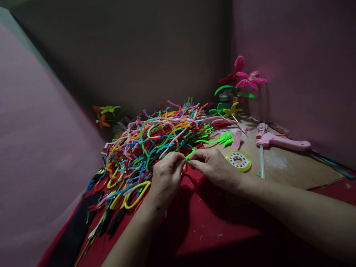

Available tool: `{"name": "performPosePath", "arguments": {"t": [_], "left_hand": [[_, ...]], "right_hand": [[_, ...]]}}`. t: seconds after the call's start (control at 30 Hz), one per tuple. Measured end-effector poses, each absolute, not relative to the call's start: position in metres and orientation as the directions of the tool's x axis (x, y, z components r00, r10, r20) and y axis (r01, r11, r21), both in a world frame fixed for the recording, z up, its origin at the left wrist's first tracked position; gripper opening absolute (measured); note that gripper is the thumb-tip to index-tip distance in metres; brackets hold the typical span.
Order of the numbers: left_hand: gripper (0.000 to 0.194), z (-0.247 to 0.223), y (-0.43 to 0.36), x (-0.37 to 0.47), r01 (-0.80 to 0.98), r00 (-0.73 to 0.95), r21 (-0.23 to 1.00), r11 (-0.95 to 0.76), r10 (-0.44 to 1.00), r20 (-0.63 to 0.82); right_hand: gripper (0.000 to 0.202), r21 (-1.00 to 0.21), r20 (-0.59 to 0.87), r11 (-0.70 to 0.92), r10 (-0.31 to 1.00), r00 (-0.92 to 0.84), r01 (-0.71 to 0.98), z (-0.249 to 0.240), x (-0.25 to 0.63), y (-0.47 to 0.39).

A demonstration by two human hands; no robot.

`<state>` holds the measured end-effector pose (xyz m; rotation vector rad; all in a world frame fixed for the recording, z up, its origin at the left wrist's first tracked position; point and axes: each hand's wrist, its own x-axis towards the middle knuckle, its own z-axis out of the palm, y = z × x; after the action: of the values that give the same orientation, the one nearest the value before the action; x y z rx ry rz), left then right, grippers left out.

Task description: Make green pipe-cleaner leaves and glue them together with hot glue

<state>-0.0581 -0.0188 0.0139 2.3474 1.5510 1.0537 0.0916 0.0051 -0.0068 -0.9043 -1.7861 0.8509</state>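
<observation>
Between my two hands is a bright green pipe cleaner (190, 153), pinched from both sides above the red tabletop. The fingertips of my left hand (169, 171) close on its lower left end. My right hand (214, 166) grips it with thumb and forefinger, almost touching the left. Part of the green piece is hidden by the fingers. Just beyond the hands lies a large tangled heap of coloured pipe cleaners (167, 128). More green pieces (224, 138) lie at the heap's right edge.
Right of my hands, a roll of yellow tape (238, 161) and a pink glue gun (283, 142) lie on a brown board (292, 170). Pink fuzzy flowers (251, 79) stand at the back. Yellow-handled scissors (137, 195) lie front left, near a black strip (75, 226).
</observation>
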Motion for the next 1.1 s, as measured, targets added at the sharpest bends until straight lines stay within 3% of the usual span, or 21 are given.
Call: {"name": "performPosePath", "arguments": {"t": [0.13,0.2,0.33,0.5,0.63,0.77,0.9,1.1], "left_hand": [[0.011,0.018,-0.017,-0.059,0.728,0.143,0.586,-0.354,0.916,0.376],[0.012,0.018,-0.017,-0.060,0.702,0.138,0.630,-0.332,0.931,0.337],[0.014,0.016,-0.015,-0.062,0.662,0.107,0.689,-0.297,0.946,0.305],[0.013,0.014,-0.013,-0.063,0.575,0.067,0.783,-0.237,0.968,0.243],[0.012,0.013,-0.012,-0.061,0.535,0.070,0.815,-0.221,0.973,0.218],[0.011,0.016,-0.014,-0.057,0.462,0.060,0.871,-0.168,0.985,0.159],[0.013,0.018,-0.013,-0.056,0.304,0.084,0.950,-0.072,0.995,0.048],[0.012,0.018,-0.012,-0.055,0.389,0.066,0.919,-0.069,0.997,0.047]], "right_hand": [[0.013,-0.769,0.577,0.579,0.811,-0.095,0.270,-0.003,0.095,0.005],[0.018,-0.732,0.628,0.624,0.774,-0.085,0.275,-0.002,0.097,0.008],[0.015,-0.849,0.426,0.500,0.837,-0.343,0.168,-0.003,0.098,0.016],[0.015,-0.964,0.187,0.252,0.875,-0.447,0.089,-0.004,0.097,0.019],[0.015,-0.999,0.027,0.046,0.823,-0.567,0.020,-0.003,0.100,0.020],[0.014,-0.997,-0.051,-0.073,0.766,-0.641,-0.008,0.000,0.101,0.020],[0.011,-0.994,-0.087,-0.107,0.802,-0.591,0.001,0.002,0.099,0.017],[0.007,-0.998,-0.058,-0.065,0.804,-0.592,0.008,-0.002,0.095,0.017]]}}
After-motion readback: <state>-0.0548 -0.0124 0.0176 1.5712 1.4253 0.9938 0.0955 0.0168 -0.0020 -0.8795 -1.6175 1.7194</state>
